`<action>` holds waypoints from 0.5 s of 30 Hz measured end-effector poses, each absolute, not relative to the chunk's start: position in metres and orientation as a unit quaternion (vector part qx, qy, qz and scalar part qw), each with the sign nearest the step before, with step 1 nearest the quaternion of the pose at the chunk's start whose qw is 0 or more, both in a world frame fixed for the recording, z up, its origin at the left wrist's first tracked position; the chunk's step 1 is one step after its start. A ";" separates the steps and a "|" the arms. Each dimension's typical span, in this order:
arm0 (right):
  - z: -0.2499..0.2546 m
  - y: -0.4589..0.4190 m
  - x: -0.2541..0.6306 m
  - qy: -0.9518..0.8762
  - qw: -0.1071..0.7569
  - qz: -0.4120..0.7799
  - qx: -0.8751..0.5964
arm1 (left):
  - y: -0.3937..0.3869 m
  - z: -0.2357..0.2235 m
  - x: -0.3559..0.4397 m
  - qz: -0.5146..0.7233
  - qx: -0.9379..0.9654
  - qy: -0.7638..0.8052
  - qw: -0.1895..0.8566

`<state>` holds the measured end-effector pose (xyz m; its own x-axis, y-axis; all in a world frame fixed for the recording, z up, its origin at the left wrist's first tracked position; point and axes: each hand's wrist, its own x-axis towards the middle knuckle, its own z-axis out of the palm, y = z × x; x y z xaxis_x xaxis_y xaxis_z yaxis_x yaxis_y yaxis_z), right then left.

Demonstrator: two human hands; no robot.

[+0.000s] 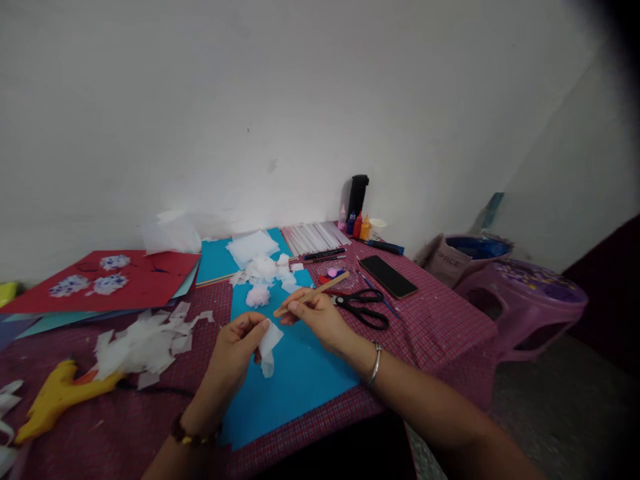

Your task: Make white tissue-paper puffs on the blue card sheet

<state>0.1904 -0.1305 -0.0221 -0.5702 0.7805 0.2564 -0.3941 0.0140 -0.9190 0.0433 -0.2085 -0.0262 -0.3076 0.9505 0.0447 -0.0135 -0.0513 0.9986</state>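
Observation:
My left hand [237, 350] pinches a small piece of white tissue paper [269, 345] above a blue paper sheet [295, 373]. My right hand [315, 313] is closed on a thin wooden stick [313, 293], which points up and to the right. The two hands are close together over the blue sheet. Crumpled white tissue balls [265, 273] lie on the sheet just beyond the hands.
Black scissors [363, 307] and a dark phone [389, 276] lie to the right. A yellow glue gun [55, 397] and cut tissue scraps [145, 343] sit on the left. A red sheet [145, 280], small paint bottles [356, 225], a black flask [357, 193] and a purple stool [525, 300] are nearby.

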 end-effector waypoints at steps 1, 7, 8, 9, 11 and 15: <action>-0.022 -0.131 0.191 -0.572 0.426 0.680 -0.171 | -0.209 -0.026 0.043 0.588 0.425 0.553 0.410; -0.023 -0.134 0.190 -0.571 0.411 0.687 -0.180 | -0.209 -0.031 0.040 0.581 0.423 0.540 0.438; -0.023 -0.133 0.189 -0.572 0.410 0.687 -0.179 | -0.209 -0.031 0.040 0.580 0.416 0.535 0.452; -0.023 -0.133 0.189 -0.576 0.410 0.684 -0.179 | -0.209 -0.030 0.041 0.579 0.407 0.529 0.468; -0.024 -0.133 0.189 -0.585 0.416 0.672 -0.182 | -0.209 -0.028 0.042 0.585 0.382 0.518 0.494; -0.023 -0.133 0.190 -0.592 0.419 0.664 -0.180 | -0.208 -0.024 0.045 0.592 0.352 0.514 0.512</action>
<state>0.1905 -0.1334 -0.0227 -0.5834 0.7703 0.2574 -0.3441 0.0525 -0.9374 0.0448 -0.2083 -0.0238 -0.2289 0.9673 -0.1090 -0.2443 0.0513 0.9684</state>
